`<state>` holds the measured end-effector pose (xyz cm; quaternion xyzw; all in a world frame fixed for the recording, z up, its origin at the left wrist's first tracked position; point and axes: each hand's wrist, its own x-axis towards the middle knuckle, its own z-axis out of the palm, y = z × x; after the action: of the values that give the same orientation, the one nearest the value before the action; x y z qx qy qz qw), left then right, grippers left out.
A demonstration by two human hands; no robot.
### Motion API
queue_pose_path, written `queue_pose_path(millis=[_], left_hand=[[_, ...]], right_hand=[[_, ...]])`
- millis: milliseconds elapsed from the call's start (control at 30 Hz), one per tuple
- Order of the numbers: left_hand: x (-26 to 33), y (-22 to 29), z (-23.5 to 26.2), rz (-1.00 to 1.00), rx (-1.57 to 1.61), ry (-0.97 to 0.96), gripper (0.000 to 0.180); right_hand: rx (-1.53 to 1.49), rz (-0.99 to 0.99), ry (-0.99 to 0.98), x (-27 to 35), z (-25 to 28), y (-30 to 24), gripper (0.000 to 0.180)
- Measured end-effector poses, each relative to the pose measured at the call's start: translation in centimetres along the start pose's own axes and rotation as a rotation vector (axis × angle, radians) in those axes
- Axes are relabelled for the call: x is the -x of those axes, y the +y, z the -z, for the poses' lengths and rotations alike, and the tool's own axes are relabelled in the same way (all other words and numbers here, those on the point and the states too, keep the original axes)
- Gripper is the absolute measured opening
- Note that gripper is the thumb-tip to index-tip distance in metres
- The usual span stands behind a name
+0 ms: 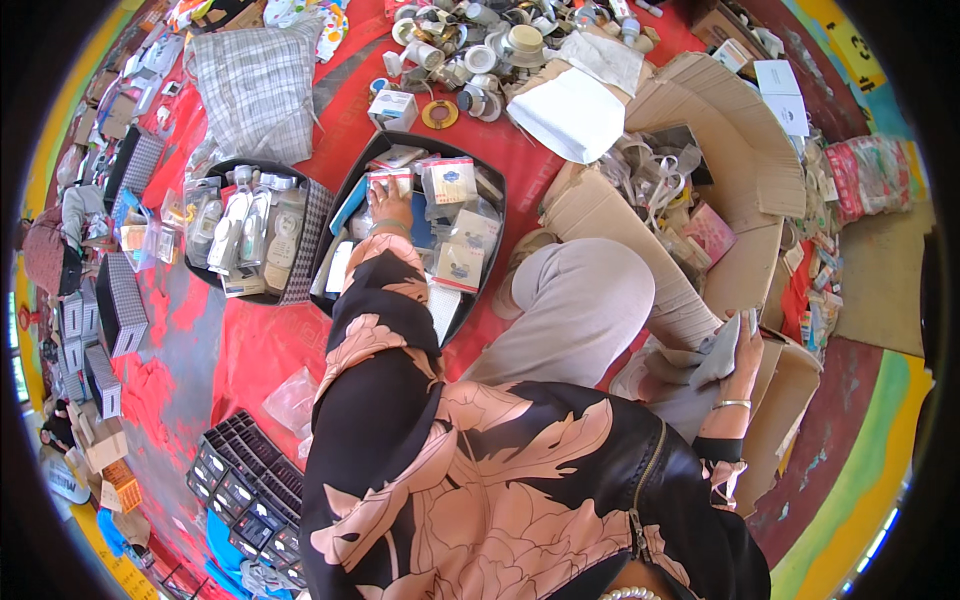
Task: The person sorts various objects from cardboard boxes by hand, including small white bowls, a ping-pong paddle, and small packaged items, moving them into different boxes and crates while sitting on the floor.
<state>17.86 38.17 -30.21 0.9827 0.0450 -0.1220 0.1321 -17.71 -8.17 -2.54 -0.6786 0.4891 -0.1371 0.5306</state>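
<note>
Head view: person seated on a red floor covering (pixel 270 345), goods spread all round.
Cardboard: flattened corrugated sheets (pixel 735 130) lay to the right, past the bent knee in grey trousers (pixel 590 300).
Checked cloth: folded grey plaid bundle (pixel 258 88) sat at upper left.
Black tray: dark oval tray (pixel 497 195) stood straight ahead, filled with small clear-wrapped packets.
Second tray: another black tray (pixel 205 275) just left of it held clear bottles (pixel 245 225) lying side by side.
White paper bag: flat bag (pixel 570 115) lay above the first tray, near a heap of small white cups (pixel 470 50).
Crate: black gridded crate (pixel 245 490) sat at lower left.
Left hand: left hand (pixel 390 205) reached into the first tray, fingers curled over a red-and-white packet (pixel 390 180) at the tray's far end; whether it was gripped or only touched could not be told.
Right hand: right hand (pixel 745 350) was held near the right hip, closed around a crumpled grey cloth (pixel 700 360), beside a brown cardboard box (pixel 790 385).
</note>
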Motion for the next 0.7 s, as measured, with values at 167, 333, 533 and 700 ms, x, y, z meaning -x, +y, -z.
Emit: queue_pose_path(millis=[167,333,533,700], left_hand=[[2.6,1.1,4.2,0.049,0.06,0.11,0.064],[9.8,2.5,5.2,-0.207,0.073,0.227,0.056],[23.0,0.5,6.6,-0.523,0.278,0.366,0.024],[30.4,-7.1,7.1,-0.108,0.269,0.237,0.032]], right_hand=[[-0.06,0.052,-0.044,0.8,-0.3,-1.3,0.036],[-0.343,-0.042,-0.129,1.0,-0.1,-1.4,0.033],[-0.534,0.005,-0.454,3.6,-0.1,-1.2,0.036],[-0.549,0.079,-0.604,3.1,1.1,0.6,0.049]])
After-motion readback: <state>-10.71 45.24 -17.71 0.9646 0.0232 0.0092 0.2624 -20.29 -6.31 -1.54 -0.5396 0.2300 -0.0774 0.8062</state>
